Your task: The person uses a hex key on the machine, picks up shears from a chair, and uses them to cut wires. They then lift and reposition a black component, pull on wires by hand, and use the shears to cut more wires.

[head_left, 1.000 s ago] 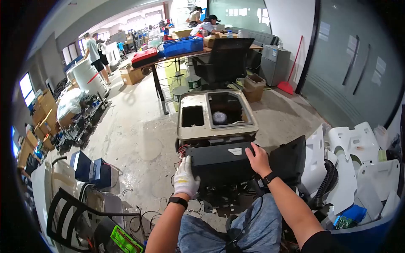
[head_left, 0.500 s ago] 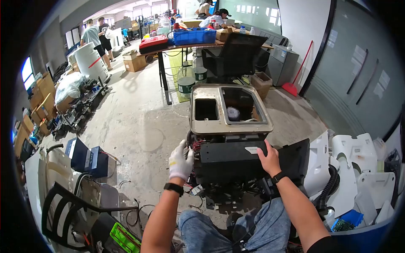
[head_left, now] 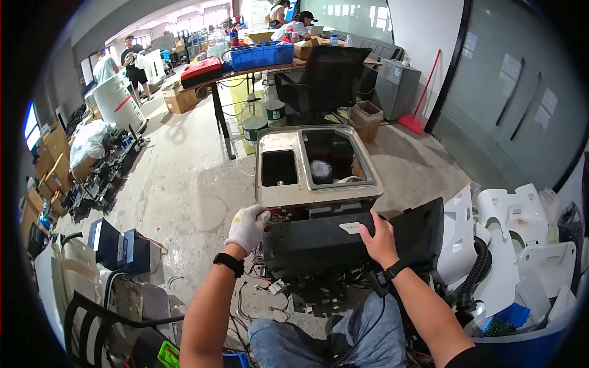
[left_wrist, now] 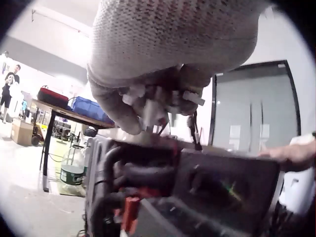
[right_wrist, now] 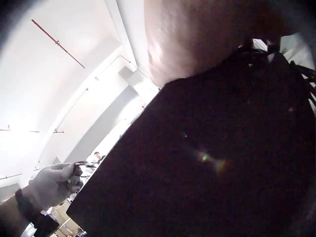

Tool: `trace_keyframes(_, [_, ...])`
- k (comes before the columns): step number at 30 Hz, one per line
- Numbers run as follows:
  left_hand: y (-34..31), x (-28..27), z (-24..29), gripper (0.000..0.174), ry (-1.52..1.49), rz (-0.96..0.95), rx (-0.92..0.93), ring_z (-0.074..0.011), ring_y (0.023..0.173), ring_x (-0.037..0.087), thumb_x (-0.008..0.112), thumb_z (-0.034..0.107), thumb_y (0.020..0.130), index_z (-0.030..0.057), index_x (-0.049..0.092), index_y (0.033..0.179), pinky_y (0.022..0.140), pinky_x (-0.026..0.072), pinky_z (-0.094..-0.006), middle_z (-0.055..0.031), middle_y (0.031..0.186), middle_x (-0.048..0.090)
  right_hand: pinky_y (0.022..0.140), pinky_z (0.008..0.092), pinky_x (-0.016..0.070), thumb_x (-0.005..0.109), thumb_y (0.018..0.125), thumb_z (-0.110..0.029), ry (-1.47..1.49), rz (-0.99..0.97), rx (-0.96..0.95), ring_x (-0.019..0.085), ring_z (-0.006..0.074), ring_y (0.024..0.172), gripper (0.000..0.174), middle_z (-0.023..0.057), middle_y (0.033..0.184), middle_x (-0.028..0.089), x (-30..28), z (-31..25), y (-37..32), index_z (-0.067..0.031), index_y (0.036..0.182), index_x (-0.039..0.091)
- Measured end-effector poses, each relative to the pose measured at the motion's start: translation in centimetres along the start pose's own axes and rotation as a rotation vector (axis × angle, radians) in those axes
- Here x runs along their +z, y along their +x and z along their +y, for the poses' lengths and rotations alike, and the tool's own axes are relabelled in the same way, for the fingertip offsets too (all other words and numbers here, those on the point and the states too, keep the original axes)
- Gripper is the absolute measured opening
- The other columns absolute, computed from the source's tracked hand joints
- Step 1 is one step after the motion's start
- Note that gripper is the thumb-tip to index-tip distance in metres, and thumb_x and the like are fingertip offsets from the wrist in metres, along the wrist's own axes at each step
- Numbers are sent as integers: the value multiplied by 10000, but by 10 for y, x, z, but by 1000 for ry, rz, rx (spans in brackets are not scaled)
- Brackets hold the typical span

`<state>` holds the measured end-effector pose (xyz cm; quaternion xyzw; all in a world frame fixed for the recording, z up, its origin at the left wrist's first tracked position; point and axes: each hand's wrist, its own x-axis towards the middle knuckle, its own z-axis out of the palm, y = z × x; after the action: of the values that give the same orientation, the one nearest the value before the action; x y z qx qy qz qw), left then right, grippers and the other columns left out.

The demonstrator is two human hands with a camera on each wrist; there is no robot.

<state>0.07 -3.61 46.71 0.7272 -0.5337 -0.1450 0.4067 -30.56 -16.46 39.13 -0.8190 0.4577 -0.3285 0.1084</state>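
Observation:
A black panel-like box (head_left: 310,245) with a small white label stands tilted in front of my knees, up against a beige-topped machine body (head_left: 285,195). My left hand (head_left: 247,228), in a white knit glove, is at the box's upper left corner. In the left wrist view its curled fingers hold a bunch of small white wire connectors (left_wrist: 154,112) over dark cables and a red part (left_wrist: 130,213). My bare right hand (head_left: 381,242) grips the box's upper right edge, thumb on the labelled face. Much of the right fingers is hidden in the right wrist view.
Loose wires (head_left: 279,300) and boards lie below the box. White plastic covers (head_left: 512,214) and a black corrugated hose (head_left: 475,270) crowd the right. Blue batteries (head_left: 119,245) and a chair frame (head_left: 92,319) are left. A table with a blue crate (head_left: 262,56) stands ahead.
My left hand went from the box's left end outward with fingers raised, then back to the corner, now curled on wire connectors. My right hand stays at the box's right edge.

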Motion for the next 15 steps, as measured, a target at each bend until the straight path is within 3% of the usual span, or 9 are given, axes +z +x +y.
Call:
trace_keyframes(6, [5,16,10,234,-5,-84,26,-311,653,612,557,179,845,-36,623,909,620,474,-347,-179,731,631,956,443,350,565,836,-333,-5,34,-1,490,391,1020,547,199,1017,604,-2,-4,-1,-23,1270,444])
trace_keyframes(8, [-5,12,-2,216,205,32,234,-308,650,606,558,177,841,-18,629,900,618,471,-348,-177,721,625,955,442,352,566,835,-334,-4,29,-8,491,388,1012,552,199,1009,603,-3,-4,-1,-21,1271,441])
trace_keyframes(9, [-8,9,-7,216,210,30,227,-308,650,606,558,177,841,-18,629,900,618,471,-348,-177,721,625,952,443,355,568,834,-337,8,32,-20,490,388,1005,557,195,998,604,-2,-2,-1,-17,1271,438])
trace_keyframes(12, [-13,2,-24,204,249,-31,-39,-349,825,600,590,211,816,43,655,911,735,467,-414,-189,826,637,953,444,354,569,832,-338,20,23,-34,487,390,1007,561,193,1003,600,-3,-1,0,-14,1270,437])
trace_keyframes(15, [-1,8,-25,198,275,13,-128,-345,834,601,578,195,812,46,653,917,751,469,-407,-186,849,642,958,446,349,570,831,-341,0,16,-12,483,391,1010,565,191,1013,597,-4,-4,0,-12,1271,436])
